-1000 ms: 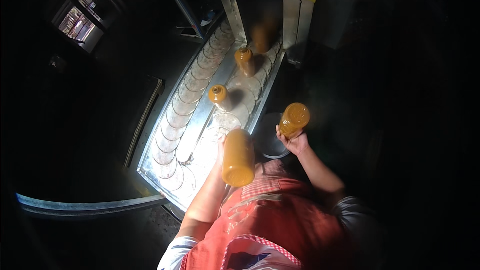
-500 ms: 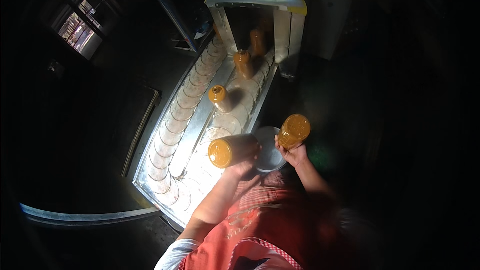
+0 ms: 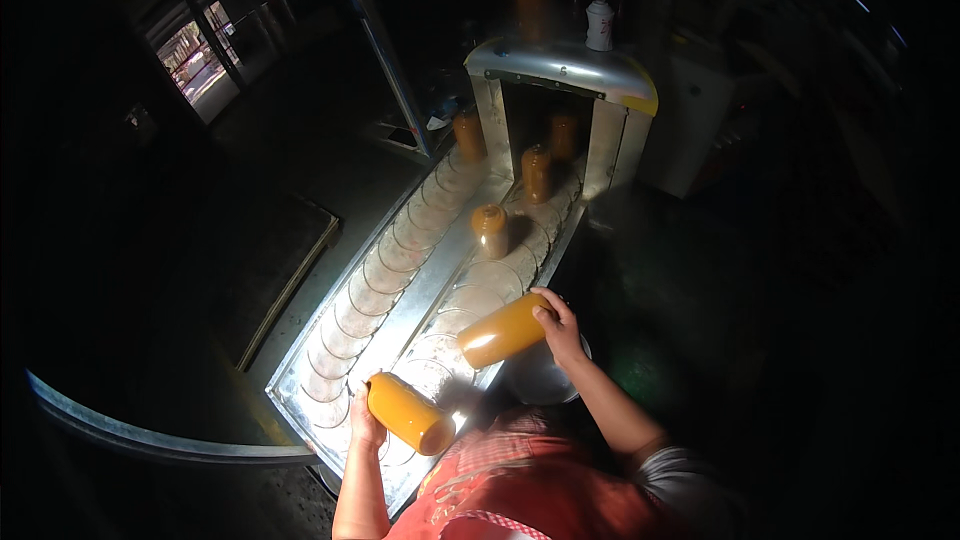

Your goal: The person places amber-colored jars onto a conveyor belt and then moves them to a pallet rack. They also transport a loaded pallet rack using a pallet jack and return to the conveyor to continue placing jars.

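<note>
My left hand (image 3: 366, 422) is closed around one end of an orange-brown bottle (image 3: 410, 415), tilted over the near end of a metal conveyor (image 3: 385, 348). A second orange-brown bottle (image 3: 505, 330) lies slanted in the air, gripped at its upper right end by my right hand (image 3: 562, 328). My fingers cover that end. Below my right hand is a round pale bowl (image 3: 548, 380), partly hidden by the forearm. Farther up the right lane, a similar bottle (image 3: 490, 232) stands upright, with another bottle (image 3: 537, 175) behind it.
A metal arch (image 3: 560, 65) spans the conveyor's far end, with a shaded bottle (image 3: 564, 135) beneath it. On top is a small white container (image 3: 599, 25). One more bottle (image 3: 467, 135) stands in the left lane. A curved metal rail (image 3: 170, 447) runs at lower left.
My left hand has moved left and nearer to me with its bottle. My right hand has swung its bottle from beside the conveyor to over the right lane. The view has shifted too.
</note>
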A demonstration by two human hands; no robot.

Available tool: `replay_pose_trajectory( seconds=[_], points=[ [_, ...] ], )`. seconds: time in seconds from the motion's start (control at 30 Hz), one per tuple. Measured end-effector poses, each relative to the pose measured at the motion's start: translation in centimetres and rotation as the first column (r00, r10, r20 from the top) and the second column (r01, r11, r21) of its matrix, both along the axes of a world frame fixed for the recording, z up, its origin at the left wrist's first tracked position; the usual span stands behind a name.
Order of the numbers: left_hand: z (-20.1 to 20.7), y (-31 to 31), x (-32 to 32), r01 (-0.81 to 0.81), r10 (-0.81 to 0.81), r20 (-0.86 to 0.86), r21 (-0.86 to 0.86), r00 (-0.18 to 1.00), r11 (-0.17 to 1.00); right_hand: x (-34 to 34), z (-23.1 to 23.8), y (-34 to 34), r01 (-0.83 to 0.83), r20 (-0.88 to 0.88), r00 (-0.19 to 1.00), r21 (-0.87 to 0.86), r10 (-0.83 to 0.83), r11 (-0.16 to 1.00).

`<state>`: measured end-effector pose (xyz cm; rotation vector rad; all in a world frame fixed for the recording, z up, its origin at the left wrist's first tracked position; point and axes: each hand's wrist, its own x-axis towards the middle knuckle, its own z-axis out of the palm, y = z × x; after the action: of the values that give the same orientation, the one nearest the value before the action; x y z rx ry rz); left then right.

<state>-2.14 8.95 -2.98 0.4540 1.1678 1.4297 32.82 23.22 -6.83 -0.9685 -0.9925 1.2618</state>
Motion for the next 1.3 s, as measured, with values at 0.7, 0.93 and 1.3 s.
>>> replay_pose_trajectory(
  seconds=[0.7,0.93,1.3],
  points=[
    [-2.4,14.0,9.1,0.452,0.095,-0.975,0.179,0.202,0.874,-6.7,3.0,4.6,0.024,0.811,0.508,0.323,-0.289,0.946],
    [-2.3,8.8,5.6,0.388,0.197,-0.974,0.227,0.115,0.893,-1.0,-10.5,-11.8,0.129,0.645,0.749,0.080,-0.150,0.988],
    [-6.6,-27.2,13.7,-0.024,-0.113,-0.525,-0.246,0.844,0.969,3.5,-16.7,-36.1,-0.368,0.342,0.802,-0.363,0.489,0.856]
  ],
)
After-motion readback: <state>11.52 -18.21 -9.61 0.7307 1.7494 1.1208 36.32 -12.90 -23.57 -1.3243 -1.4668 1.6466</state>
